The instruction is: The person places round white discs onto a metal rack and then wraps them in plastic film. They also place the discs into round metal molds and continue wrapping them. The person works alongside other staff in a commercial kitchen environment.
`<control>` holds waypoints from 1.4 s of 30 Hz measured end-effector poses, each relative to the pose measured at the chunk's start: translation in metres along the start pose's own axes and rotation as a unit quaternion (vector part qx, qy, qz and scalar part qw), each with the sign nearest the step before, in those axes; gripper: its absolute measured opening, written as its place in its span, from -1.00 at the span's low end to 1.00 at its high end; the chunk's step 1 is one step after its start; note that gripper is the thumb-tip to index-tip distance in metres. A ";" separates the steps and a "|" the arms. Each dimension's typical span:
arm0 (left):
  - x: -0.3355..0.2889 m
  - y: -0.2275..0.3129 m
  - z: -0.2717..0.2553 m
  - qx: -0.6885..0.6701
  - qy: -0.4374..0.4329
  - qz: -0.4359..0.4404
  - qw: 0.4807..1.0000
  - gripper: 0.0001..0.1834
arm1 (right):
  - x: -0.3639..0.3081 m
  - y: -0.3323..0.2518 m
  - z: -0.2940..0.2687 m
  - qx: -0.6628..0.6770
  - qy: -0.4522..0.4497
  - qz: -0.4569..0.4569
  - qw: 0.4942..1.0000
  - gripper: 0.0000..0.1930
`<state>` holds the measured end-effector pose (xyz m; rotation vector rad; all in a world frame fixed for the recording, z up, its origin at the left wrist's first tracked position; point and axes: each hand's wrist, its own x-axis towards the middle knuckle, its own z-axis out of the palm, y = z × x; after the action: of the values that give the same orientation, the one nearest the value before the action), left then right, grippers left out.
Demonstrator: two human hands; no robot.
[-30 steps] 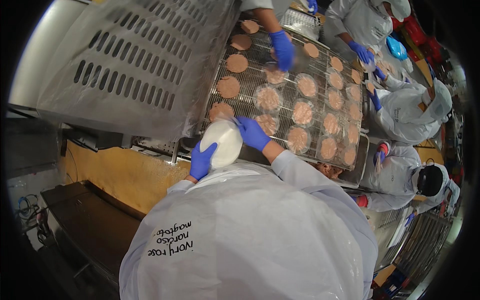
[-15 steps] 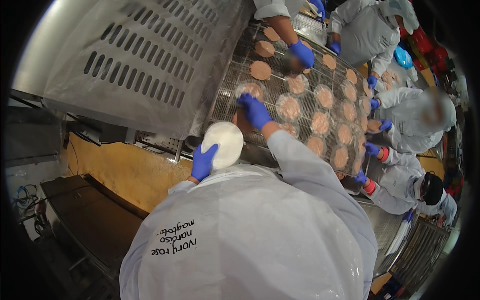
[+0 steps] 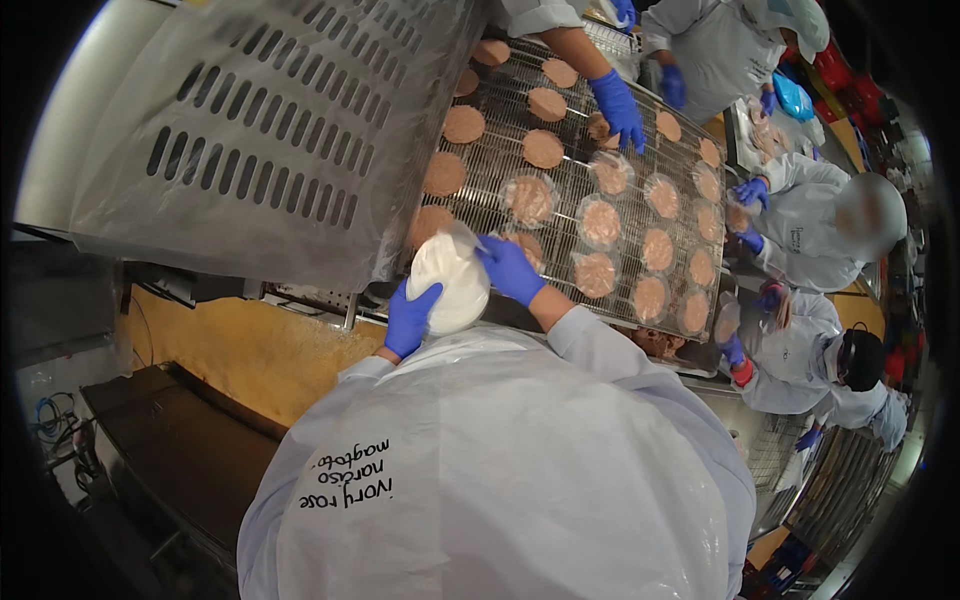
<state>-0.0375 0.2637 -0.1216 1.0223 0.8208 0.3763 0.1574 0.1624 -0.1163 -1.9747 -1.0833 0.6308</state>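
My left hand [image 3: 408,320], in a blue glove, grips a stack of thin white round sheets [image 3: 448,290] by its lower left side, thumb on top. At the stack's upper right edge, the fingers of my right hand [image 3: 512,270] pinch the top sheet, whose edge is lifted and creased. Just beyond both hands lies a wire mesh conveyor belt [image 3: 500,185] with rows of flat pink meat patties. A bare patty [image 3: 445,174] is on its left side. Closer to the middle, a patty [image 3: 530,199] has a clear round sheet over it.
A slotted steel cover [image 3: 260,130] stands at the left of the belt. Across it, a co-worker's gloved hand [image 3: 618,108] reaches over a patty. Several co-workers in white stand along the right, one gloved hand [image 3: 733,350] at the belt's end. A dark chute [image 3: 170,430] lies lower left.
My right hand has drawn back from a patty on the belt to the stack and taken the top sheet's edge. The patties have shifted, and the co-worker's hand across the belt has moved right.
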 end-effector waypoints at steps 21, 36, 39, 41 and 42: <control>0.008 -0.002 -0.065 0.022 0.035 -0.031 0.999 -0.55 | 0.109 0.055 -0.011 -0.001 0.166 -0.017 0.986 -0.61; 0.028 0.002 -0.072 0.000 -0.003 -0.037 0.999 -0.57 | 0.008 0.006 0.040 0.026 -0.035 -0.055 0.998 -0.64; 0.039 -0.004 -0.079 -0.004 -0.027 -0.033 0.999 -0.59 | 0.021 -0.029 0.049 0.113 -0.095 0.090 0.985 -0.62; 0.047 -0.005 -0.084 -0.019 -0.013 -0.033 0.999 -0.59 | 0.043 -0.026 0.058 0.051 -0.118 0.112 0.985 -0.62; 0.048 -0.001 -0.086 -0.029 0.005 -0.035 0.999 -0.60 | 0.056 -0.014 0.066 0.082 -0.078 0.036 0.993 -0.64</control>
<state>-0.0715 0.3451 -0.1656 0.9359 0.8481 0.3438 0.1319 0.2410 -0.1456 -1.8517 -1.0213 0.8971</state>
